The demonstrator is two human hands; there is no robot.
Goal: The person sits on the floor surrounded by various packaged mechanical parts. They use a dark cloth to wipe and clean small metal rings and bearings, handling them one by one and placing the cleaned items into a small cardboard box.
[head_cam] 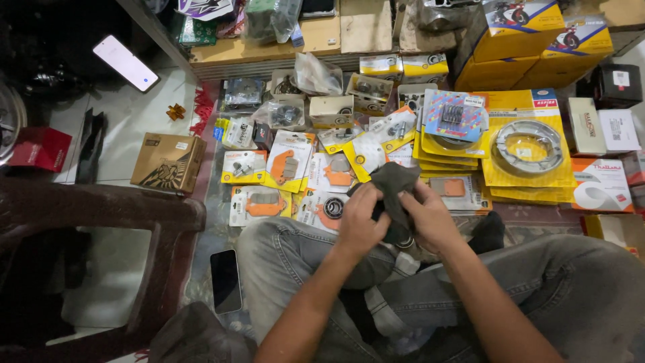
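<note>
I sit cross-legged on the floor in grey jeans. My left hand [359, 218] and my right hand [430, 216] are together above my knees, both closed on a dark grey cloth [392, 183]. The cloth sticks up between the hands and wraps something small that stays hidden inside it. Right beyond the hands lie blister packs of orange brake pads [287, 163] and a packed bearing [332, 208].
Many yellow parts packs cover the floor ahead, with brake shoes [527, 144] at the right and yellow boxes [521, 25] behind. A brown carton [168, 161] stands at the left. A dark phone [226, 280] lies by my left knee, beside a brown plastic chair [101, 208].
</note>
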